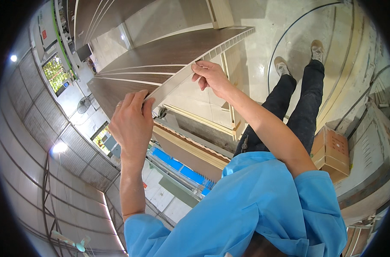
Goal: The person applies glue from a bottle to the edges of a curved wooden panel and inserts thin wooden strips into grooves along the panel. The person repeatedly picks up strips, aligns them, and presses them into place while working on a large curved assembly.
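A dark brown wood-grain panel [156, 53] lies in front of me on a stack of similar panels. Past my right hand, its near edge shows a row of small open cells. Between my hands, a pale smooth strip [171, 87] runs along that edge. My left hand [133, 120] is closed over the strip's left end, thumb below and fingers above. With thumb and forefinger, my right hand [210, 77] pinches the edge farther right, its other fingers curled. Whether the strip is fixed to the panel I cannot tell.
Light wooden boards and a frame [199, 120] stand below the panel edge. A machine with a blue bed [178, 168] is to the left of my body. A cardboard box [330, 154] stands by my legs, and a dark hose [285, 36] curves over the floor.
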`<state>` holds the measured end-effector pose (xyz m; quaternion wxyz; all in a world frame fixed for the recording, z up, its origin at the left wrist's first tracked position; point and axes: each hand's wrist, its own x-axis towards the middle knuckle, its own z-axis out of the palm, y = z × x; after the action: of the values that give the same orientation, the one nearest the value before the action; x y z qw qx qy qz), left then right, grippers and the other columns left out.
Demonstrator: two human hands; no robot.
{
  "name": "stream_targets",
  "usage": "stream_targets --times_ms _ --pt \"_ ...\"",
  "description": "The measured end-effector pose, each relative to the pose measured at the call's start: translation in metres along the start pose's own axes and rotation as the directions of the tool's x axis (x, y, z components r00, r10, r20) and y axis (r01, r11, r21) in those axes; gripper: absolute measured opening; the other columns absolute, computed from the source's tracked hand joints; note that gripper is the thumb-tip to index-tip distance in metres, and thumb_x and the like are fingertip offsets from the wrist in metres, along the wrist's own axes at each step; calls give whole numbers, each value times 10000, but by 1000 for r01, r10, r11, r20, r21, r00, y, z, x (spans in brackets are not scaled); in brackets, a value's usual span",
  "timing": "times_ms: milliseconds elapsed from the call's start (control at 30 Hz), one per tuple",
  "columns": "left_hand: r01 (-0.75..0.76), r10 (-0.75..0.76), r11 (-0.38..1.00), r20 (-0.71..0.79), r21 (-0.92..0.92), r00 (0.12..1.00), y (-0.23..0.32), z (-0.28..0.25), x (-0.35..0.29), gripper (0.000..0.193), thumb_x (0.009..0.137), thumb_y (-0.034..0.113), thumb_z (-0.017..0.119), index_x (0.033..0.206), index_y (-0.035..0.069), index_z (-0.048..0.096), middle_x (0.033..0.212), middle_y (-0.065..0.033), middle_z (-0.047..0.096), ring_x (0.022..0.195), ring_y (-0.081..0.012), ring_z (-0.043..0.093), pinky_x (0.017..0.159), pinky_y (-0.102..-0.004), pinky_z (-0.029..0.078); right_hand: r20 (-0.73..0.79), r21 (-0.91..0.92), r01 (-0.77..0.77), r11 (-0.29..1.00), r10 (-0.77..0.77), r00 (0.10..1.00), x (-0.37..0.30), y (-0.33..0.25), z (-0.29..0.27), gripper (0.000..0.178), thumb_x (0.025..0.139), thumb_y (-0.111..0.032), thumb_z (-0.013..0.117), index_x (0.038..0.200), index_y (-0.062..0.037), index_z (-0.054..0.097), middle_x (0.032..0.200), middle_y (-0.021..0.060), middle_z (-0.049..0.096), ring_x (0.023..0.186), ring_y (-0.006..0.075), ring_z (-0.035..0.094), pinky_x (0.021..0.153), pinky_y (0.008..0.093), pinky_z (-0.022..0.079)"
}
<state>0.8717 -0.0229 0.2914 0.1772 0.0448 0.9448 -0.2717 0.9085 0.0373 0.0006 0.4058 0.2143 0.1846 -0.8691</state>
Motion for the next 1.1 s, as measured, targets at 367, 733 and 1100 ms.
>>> stream_targets --times_ms 367,733,1100 --pt "38 -34 987 28 -157 999 -27 2 -5 306 933 375 803 1101 120 824 1018 -51 794 872 -303 766 768 -399 585 -22 78 65 995 -63 998 2 15 3 319 1037 -322 763 1161 -31 715 844 73 719 565 109 593 514 293 515" --pt "10 25 969 136 -249 990 -32 -4 0 352 870 321 816 1156 117 816 1047 -71 799 912 -304 774 805 -398 580 -72 33 85 996 -83 994 4 20 4 328 1040 -331 757 1174 -38 702 838 61 710 575 97 602 519 280 521" --pt "25 9 980 169 -197 986 -31 -3 2 378 863 360 807 1151 115 820 1067 -81 803 951 -318 773 840 -429 582 -30 58 131 990 -130 991 0 21 6 329 1055 -326 741 1214 -46 674 858 52 708 605 84 608 559 271 534"
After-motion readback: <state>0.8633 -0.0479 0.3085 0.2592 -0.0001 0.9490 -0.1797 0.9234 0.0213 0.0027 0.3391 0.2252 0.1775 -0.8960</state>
